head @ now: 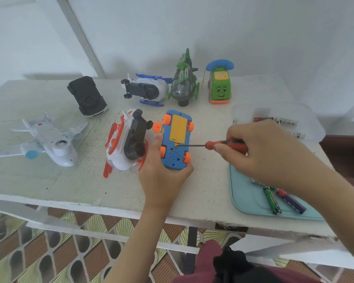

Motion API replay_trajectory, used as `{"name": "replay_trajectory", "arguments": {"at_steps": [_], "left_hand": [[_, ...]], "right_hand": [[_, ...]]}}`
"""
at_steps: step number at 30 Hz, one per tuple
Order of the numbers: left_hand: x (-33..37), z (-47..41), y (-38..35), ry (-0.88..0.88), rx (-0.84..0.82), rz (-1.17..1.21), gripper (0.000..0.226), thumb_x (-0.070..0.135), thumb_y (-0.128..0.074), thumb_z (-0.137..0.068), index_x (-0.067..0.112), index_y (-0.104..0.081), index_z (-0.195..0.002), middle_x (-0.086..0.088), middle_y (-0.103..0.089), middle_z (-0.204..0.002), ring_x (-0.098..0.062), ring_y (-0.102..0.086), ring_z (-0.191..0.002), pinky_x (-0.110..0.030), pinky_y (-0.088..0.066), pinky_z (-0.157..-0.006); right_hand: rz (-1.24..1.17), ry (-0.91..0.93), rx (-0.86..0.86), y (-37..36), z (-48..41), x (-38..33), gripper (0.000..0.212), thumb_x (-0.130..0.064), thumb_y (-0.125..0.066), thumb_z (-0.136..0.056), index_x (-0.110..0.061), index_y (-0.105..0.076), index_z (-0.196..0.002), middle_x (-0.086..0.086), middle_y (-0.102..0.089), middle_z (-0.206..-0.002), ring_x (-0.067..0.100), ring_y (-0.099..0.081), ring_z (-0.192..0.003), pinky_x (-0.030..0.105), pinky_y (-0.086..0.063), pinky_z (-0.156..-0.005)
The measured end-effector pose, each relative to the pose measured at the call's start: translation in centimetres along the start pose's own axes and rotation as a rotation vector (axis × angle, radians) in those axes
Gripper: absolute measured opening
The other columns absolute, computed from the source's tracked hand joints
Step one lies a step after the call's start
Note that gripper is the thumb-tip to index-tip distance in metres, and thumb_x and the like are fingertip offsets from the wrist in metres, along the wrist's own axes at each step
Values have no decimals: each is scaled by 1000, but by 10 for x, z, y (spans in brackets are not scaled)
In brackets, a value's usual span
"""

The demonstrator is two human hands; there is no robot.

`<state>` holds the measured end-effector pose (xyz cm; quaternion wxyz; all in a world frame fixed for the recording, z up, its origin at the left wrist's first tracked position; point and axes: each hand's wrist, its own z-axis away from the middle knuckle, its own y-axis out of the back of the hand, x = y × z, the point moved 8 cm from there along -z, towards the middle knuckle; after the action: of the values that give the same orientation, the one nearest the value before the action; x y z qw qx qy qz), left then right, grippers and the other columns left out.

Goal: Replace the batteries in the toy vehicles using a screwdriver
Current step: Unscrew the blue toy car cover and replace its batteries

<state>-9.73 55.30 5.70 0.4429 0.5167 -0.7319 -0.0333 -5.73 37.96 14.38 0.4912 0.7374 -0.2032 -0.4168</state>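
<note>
Currently the left hand (161,180) cups the orange-wheeled blue plastic toy car (173,157) underside-up over the worktop (49,180) (light, rigid, likely slippery: grip its sides), while the right hand (264,152) clasps the red-handled screwdriver (212,144), tip at the yellow battery cover (179,127).

White wall (253,27), worn white table (49,180), patterned floor (49,252)

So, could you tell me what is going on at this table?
A person is working on a blue toy car, which the left hand holds upside down. The right hand grips a red-handled screwdriver, with its tip at the screw of the yellow battery cover. The cover is still on. Loose batteries lie on a teal tray to the right.
</note>
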Motion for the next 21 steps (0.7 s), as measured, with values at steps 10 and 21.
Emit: {"name": "replay_trajectory", "arguments": {"at_steps": [10,21], "left_hand": [[8,3,-3,-129,-11,-64,65,43,-67,-71,10,-51,-124,2,-60,-85,-5,-51,-69,-2,-33,-60],[12,6,-5,-112,-40,-78,66,45,-65,-72,3,-56,-122,-3,-65,-90,-1,-49,-75,-10,-37,-60]], "right_hand": [[-624,-566,-237,-40,21,42,56,-36,-37,-101,-6,-61,-59,-1,-46,-36,10,-31,-28,15,-26,-33],[-64,-2,110,11,11,21,11,-20,-67,-82,-20,-58,-87,-10,-51,-68,8,-50,-67,17,-38,-61]]}}
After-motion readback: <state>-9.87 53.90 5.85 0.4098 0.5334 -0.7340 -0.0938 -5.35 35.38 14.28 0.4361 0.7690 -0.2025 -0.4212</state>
